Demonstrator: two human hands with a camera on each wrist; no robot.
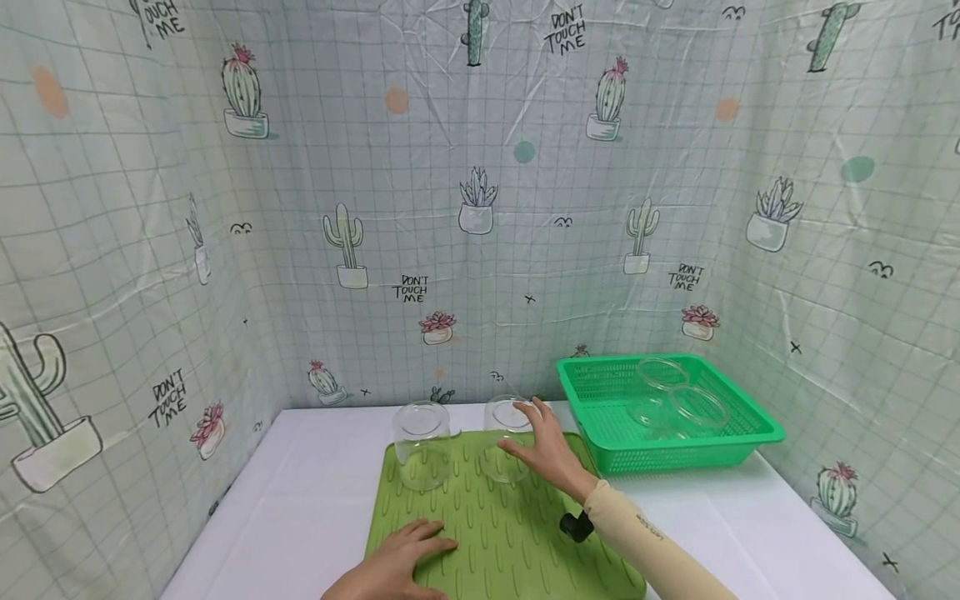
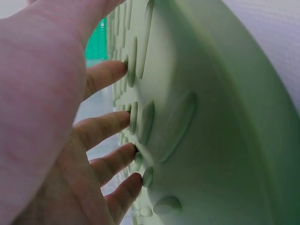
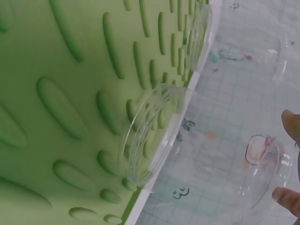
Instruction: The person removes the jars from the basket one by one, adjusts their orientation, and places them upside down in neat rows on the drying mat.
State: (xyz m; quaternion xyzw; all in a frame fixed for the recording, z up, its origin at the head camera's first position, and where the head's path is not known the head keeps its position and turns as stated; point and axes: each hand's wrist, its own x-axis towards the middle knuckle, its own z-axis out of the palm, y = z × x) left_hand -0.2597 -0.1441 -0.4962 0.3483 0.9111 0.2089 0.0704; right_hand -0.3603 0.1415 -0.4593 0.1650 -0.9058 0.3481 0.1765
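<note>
Two clear jars stand upside down side by side at the far end of a green ridged mat (image 1: 480,517). My right hand (image 1: 551,454) is at the right-hand jar (image 1: 495,458), thumb and fingers spread about its upper part. In the right wrist view its fingertips (image 3: 279,193) are close by that jar's base, and the ringed mouth of the jar (image 3: 157,140) is down on the mat. The left-hand jar (image 1: 422,454) stands apart from both hands. At the near left of the mat, my left hand (image 1: 401,558) rests with fingers spread, fingertips (image 2: 123,120) touching the ridges.
A green perforated basket (image 1: 682,457) stands at the back right, with clear jars (image 1: 697,408) inside, mouths upward. White cloth (image 1: 277,500) covers the table around the mat. A cactus-print curtain (image 1: 480,250) encloses the back and sides.
</note>
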